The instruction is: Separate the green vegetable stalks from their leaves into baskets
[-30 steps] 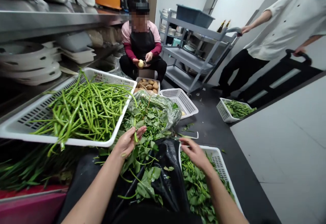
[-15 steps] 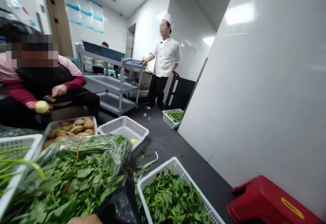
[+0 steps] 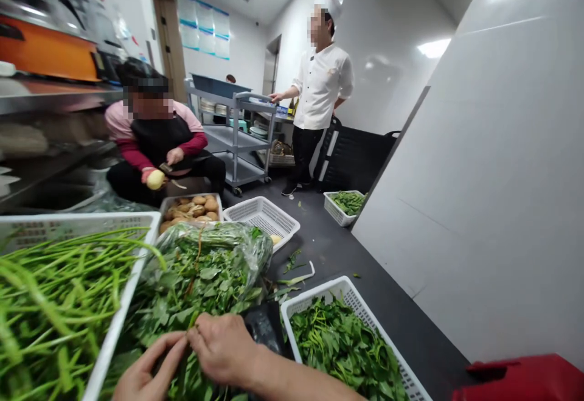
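Note:
My left hand (image 3: 152, 367) and my right hand (image 3: 224, 347) meet low in the middle of the view, fingers closed on a green stem of leafy greens (image 3: 193, 318). The stem's tip pokes up between my fingertips; the rest is mostly hidden. Beneath and beyond my hands lies a big heap of leafy greens (image 3: 176, 303), partly wrapped in a clear plastic bag (image 3: 255, 249). On the left, a white basket (image 3: 130, 294) holds long green stems (image 3: 59, 303). To the right of my hands, another white basket (image 3: 365, 310) contains loose picked leaves (image 3: 342, 346).
A crouching person peels a potato (image 3: 156, 180) behind a basket of potatoes (image 3: 201, 208). Beside it stands a white basket (image 3: 262, 215). Someone in white stands at a grey trolley (image 3: 241, 139). A red stool (image 3: 524, 380) sits by the wall at right.
Both hands have come into view over the greens, pinching a stem; before, only a bit of one hand showed at the bottom edge. The view has swung left, revealing more of the stem basket.

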The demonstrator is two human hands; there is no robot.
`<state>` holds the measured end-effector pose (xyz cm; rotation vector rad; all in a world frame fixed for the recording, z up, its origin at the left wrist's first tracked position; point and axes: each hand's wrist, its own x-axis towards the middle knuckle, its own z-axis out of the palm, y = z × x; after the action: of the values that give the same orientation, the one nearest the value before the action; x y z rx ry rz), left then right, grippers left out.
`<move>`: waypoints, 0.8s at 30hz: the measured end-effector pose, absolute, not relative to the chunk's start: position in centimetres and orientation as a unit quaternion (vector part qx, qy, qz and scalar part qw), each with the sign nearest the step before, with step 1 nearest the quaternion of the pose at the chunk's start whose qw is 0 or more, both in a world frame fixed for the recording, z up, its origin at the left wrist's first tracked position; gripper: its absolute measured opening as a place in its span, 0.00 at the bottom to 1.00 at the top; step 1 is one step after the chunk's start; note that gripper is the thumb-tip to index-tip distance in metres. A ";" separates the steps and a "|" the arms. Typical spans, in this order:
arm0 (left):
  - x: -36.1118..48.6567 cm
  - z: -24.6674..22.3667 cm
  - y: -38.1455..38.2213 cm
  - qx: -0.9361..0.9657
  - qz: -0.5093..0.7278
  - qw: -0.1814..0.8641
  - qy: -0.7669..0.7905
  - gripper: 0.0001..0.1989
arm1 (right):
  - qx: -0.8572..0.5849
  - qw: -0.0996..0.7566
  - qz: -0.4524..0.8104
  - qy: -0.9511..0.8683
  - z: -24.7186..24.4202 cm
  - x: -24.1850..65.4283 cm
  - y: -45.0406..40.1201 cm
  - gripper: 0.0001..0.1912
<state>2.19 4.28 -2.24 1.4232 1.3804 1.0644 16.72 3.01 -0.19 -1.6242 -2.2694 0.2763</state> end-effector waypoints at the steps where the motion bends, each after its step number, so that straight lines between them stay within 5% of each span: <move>1: 2.4 -1.7 3.9 0.557 0.417 0.458 0.553 0.26 | -0.563 0.157 0.064 -0.808 -0.4 16.4 2.8 0.12; 11: 3.5 0.1 2.1 0.405 0.377 0.601 0.576 0.22 | -0.529 0.102 0.080 -0.839 -0.4 17.0 1.9 0.10; 19: 2.0 1.0 4.7 0.354 0.469 0.535 0.607 0.18 | -0.474 0.060 0.155 -0.865 -1.2 16.1 0.4 0.06; 24: 1.1 2.2 5.1 0.413 0.477 0.509 0.585 0.19 | -0.551 0.258 0.310 -0.731 -0.3 17.3 2.1 0.12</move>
<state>1.08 5.14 2.22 0.9936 1.4100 1.1494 17.34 2.10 -0.31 -1.4931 -1.9833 0.8399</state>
